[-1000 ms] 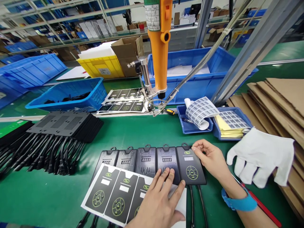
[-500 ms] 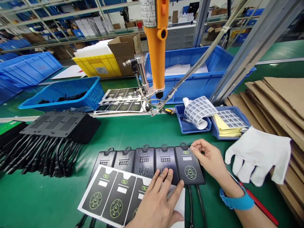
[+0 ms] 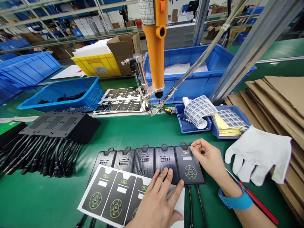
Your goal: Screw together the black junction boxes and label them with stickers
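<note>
Lying flat with its fingers spread, the left hand [image 3: 158, 202] is resting on a label sheet [image 3: 127, 190], its longer fingertips reaching over the next device. The right hand [image 3: 209, 158], apart from it, is holding thumb and fingertips together at the top right corner of the labelled device [image 3: 196, 161]; I cannot tell whether they are pinching the label or just pressing. A blue wristband [image 3: 235, 201] is circling that wrist.

The labelled device is sitting at the right end of a row, with four bare devices [image 3: 144, 161] lining up to its left and the sheet covering their lower parts. Black cables [image 3: 190, 202] are running towards the near side.

Farther right, a red-handled tool [image 3: 260, 203] is lying near the forearm, and a white glove [image 3: 258, 152] is overlapping the cardboard sheets [image 3: 285, 91]. Beyond, an orange tool [image 3: 155, 60] is hanging before a large blue bin [image 3: 187, 85]. At left, stacked grey devices [image 3: 57, 125] are trailing cables.
</note>
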`<action>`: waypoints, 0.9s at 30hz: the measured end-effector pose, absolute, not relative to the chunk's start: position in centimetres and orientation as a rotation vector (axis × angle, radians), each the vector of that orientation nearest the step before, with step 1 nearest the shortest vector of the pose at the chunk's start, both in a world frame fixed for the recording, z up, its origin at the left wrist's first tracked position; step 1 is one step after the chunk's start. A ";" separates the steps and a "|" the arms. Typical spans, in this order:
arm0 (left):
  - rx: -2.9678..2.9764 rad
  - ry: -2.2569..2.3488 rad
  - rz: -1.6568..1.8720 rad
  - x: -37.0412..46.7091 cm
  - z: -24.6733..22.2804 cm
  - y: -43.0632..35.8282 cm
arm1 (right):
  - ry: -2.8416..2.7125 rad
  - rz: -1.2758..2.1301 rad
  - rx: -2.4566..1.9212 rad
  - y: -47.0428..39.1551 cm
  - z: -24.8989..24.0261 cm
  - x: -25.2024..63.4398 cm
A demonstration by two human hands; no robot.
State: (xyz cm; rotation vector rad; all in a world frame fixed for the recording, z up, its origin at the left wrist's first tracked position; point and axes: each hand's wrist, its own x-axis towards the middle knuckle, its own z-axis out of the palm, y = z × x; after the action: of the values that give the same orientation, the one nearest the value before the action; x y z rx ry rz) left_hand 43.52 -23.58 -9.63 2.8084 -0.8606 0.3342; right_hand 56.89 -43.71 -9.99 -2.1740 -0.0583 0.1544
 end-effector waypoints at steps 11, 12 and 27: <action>2.684 -0.712 -0.233 43.7 -6.0 -20.3 | -0.109 0.069 -2.302 -44.2 -9.6 56.8; 2.699 -0.614 -0.259 43.6 -5.4 -19.6 | -0.129 0.017 -2.323 -44.2 -9.6 56.7; 2.489 -0.175 -0.222 43.0 -4.3 -16.2 | -1.033 -0.289 -2.114 -38.1 -4.8 46.2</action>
State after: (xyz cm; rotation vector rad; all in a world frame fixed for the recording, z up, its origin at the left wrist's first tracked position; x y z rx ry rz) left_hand 43.04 -16.17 -4.29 2.4885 -0.1748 -0.2224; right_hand 46.19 -38.08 -4.83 -2.1136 -1.0333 -0.2894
